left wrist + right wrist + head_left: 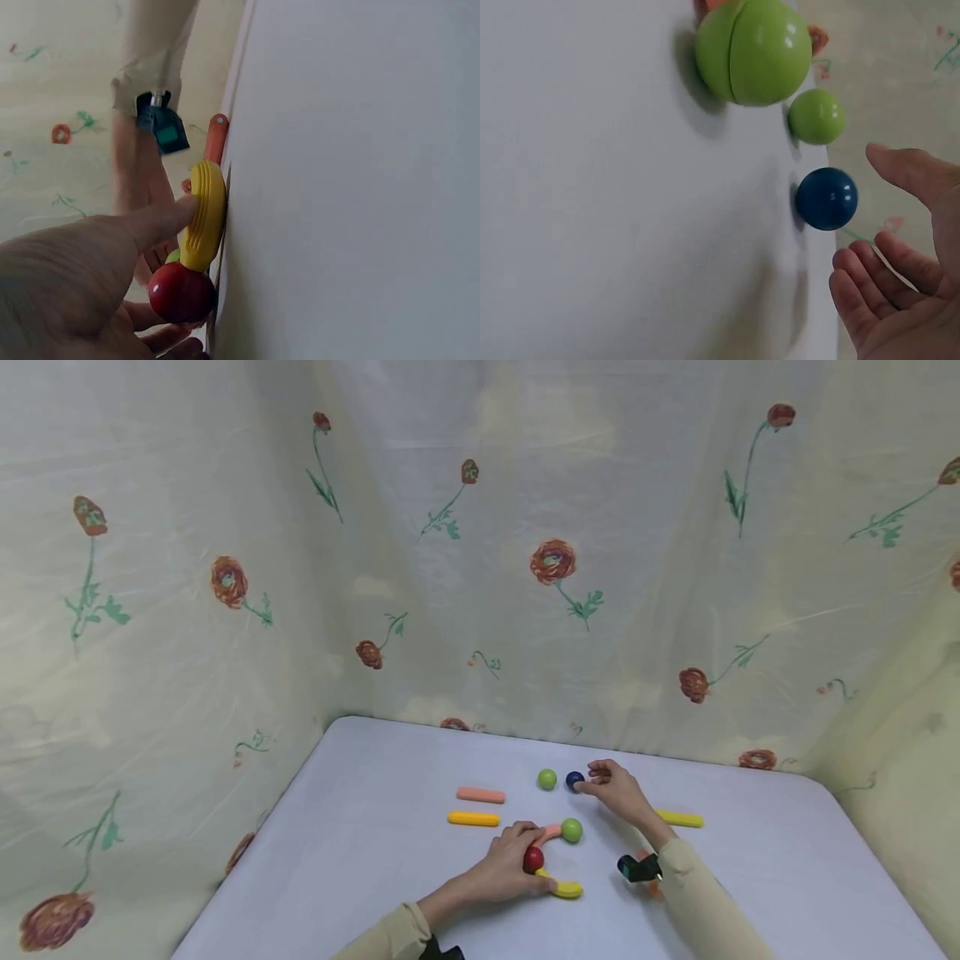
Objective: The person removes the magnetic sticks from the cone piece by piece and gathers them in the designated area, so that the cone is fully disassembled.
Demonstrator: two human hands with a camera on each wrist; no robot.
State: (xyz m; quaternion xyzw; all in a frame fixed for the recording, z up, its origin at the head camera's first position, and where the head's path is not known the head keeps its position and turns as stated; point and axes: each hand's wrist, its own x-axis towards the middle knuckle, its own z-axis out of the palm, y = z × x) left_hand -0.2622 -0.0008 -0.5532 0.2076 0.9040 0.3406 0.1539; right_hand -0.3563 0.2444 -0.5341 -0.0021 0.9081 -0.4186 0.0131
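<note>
My left hand [510,864] holds a joined toy chain: a yellow curved rod [567,889], a red ball [533,859], a pink curved rod [551,832] and a green ball [572,830]. In the left wrist view its thumb presses the yellow rod, while the fingers reach around the far side of the red ball, partly hidden. My right hand [617,788] is at a dark blue ball [574,779] on the table. In the right wrist view, thumb and fingers are spread beside this blue ball [826,199], with gaps between. Another green ball [547,779] sits left of it.
A pink straight rod [481,795] and an orange one [473,818] lie on the left. A yellow-green rod [680,818] lies beyond the right forearm. Beneath that forearm an orange-red rod [216,139] is partly covered. Flowered curtains [465,568] surround the white table [360,793].
</note>
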